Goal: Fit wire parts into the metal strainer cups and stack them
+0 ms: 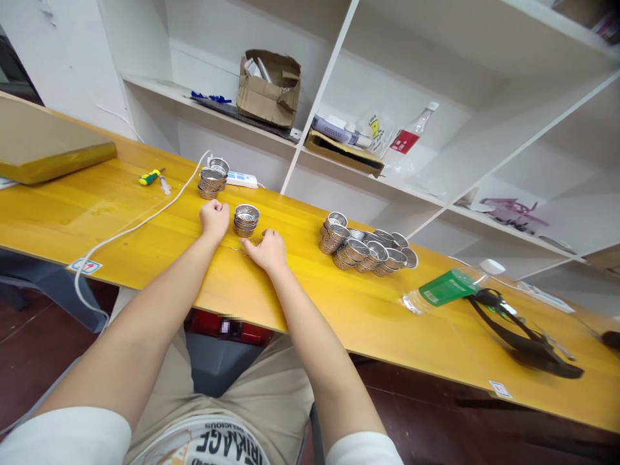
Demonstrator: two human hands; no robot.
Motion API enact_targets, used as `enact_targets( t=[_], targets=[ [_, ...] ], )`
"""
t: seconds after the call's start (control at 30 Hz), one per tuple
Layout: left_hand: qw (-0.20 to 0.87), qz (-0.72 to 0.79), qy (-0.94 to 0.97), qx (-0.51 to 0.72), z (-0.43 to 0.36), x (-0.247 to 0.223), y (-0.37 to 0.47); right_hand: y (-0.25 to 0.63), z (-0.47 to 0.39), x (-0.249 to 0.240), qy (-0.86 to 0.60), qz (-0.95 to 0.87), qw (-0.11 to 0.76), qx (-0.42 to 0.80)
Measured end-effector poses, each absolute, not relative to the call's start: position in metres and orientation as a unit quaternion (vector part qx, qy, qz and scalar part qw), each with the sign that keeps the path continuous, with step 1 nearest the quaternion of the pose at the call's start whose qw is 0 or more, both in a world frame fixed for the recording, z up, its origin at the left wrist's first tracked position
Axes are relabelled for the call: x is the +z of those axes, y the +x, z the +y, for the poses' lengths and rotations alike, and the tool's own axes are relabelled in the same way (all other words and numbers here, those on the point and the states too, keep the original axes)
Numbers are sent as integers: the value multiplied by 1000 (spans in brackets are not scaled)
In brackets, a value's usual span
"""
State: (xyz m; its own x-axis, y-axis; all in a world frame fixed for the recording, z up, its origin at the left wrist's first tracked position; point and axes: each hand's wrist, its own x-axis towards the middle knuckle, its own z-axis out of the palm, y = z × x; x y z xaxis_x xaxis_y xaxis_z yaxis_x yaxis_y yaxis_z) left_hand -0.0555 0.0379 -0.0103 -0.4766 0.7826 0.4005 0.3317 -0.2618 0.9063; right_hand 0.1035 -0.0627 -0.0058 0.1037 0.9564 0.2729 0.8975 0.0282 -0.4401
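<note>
A short stack of perforated metal strainer cups (246,221) stands on the yellow table between my two hands. My left hand (214,219) is closed in a loose fist just left of that stack; whatever is inside its fingers is hidden. Just right of the stack and nearer to me, my right hand (268,250) rests low over the tabletop, thumb stretched out and apart from the bent fingers. Thin wire pieces (237,249) lie by its thumb. Behind my left hand are more stacked metal cups (210,183).
A large group of stacked cups (371,250) sits to the right. Beyond it are a green-labelled bottle (448,289) and a black visor-like item (527,336). A white cable (140,224) crosses the left side near a screwdriver (151,176). Shelves with a cardboard box (266,97) rise behind.
</note>
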Motion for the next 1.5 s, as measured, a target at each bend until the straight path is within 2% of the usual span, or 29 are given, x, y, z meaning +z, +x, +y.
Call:
enact_targets(
  t=[0.2, 1.2, 1.5],
  targets=[
    [185, 578, 497, 621, 36, -11, -53, 95, -58, -12, -700, -684, 202, 46],
    [180, 581, 518, 601, 35, -14, -51, 147, -51, 4, -678, -715, 150, 82],
    [183, 588, 522, 590, 34, -13, -51, 138, -49, 6, -721, -681, 74, 99]
  ],
)
